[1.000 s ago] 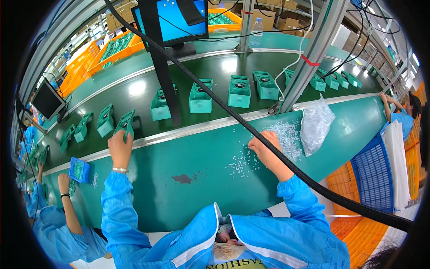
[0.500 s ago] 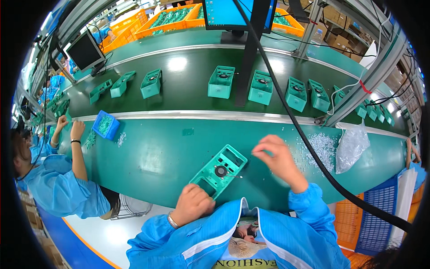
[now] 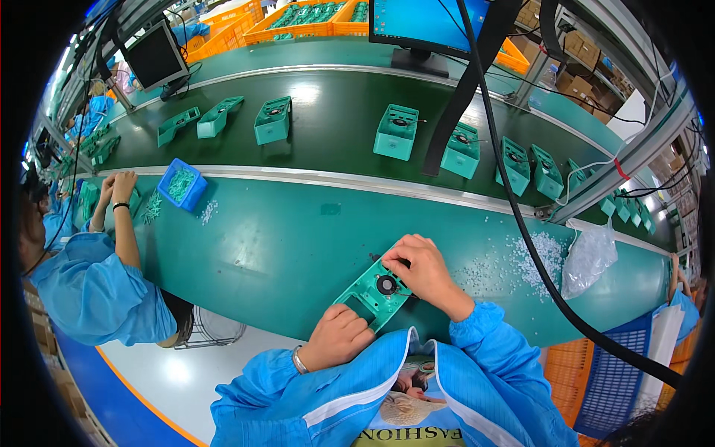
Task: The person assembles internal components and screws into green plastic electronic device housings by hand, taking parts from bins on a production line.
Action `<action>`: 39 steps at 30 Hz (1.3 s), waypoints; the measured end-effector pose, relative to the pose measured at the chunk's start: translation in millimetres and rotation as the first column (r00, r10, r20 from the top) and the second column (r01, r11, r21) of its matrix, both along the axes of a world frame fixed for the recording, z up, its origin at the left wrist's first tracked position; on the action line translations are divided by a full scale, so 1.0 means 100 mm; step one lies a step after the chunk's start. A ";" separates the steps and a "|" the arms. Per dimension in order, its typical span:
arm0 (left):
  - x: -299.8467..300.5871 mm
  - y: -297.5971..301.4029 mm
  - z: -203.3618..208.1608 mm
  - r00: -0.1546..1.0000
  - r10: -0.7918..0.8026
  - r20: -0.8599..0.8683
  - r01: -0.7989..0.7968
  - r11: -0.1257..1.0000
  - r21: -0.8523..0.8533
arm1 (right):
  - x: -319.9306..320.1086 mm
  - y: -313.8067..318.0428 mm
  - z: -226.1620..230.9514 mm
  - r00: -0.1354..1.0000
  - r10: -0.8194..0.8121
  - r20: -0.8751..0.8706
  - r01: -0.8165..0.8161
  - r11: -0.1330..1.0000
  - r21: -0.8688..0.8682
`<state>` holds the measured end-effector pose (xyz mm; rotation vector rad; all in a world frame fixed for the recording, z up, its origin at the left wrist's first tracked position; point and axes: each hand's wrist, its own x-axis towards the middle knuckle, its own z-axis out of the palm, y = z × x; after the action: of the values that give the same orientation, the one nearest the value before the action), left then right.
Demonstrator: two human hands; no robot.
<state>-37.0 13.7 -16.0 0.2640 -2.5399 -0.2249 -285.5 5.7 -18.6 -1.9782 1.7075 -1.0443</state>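
Observation:
A green plastic housing (image 3: 363, 290) lies slantwise on the work table in front of me, with a round black part like a small fan or speaker (image 3: 386, 284) set in it. My left hand (image 3: 339, 337) is closed around the housing's near left end. Over the far right end, my right hand (image 3: 423, 270) is bent down with thumb and forefinger pinched together, beside the round part. Whatever lies between those fingertips is too small or hidden to make out. The right hand covers much of that end.
Small whitish pieces (image 3: 538, 257) lie scattered at the right, by a clear plastic bag (image 3: 590, 261). A blue bin (image 3: 182, 185) of green parts stands left, near a co-worker's hands (image 3: 119, 186). More housings (image 3: 396, 132) line the dark belt (image 3: 328, 112) beyond. A black cable (image 3: 521, 235) hangs across.
My right hand has moved left from beside the housing onto its far end, still pinching. My left hand stays on the near end. The co-worker's hands have come together.

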 end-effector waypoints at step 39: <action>-0.06 0.01 0.08 0.996 0.036 0.077 -0.038 0.999 0.026 | -1.64 0.66 -0.07 0.838 -0.490 -0.240 0.494 0.868 -0.045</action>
<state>-43.0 14.6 -7.5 0.3358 -2.6072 -0.2399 -449.7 71.7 -25.6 -1.7478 2.4429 -0.9520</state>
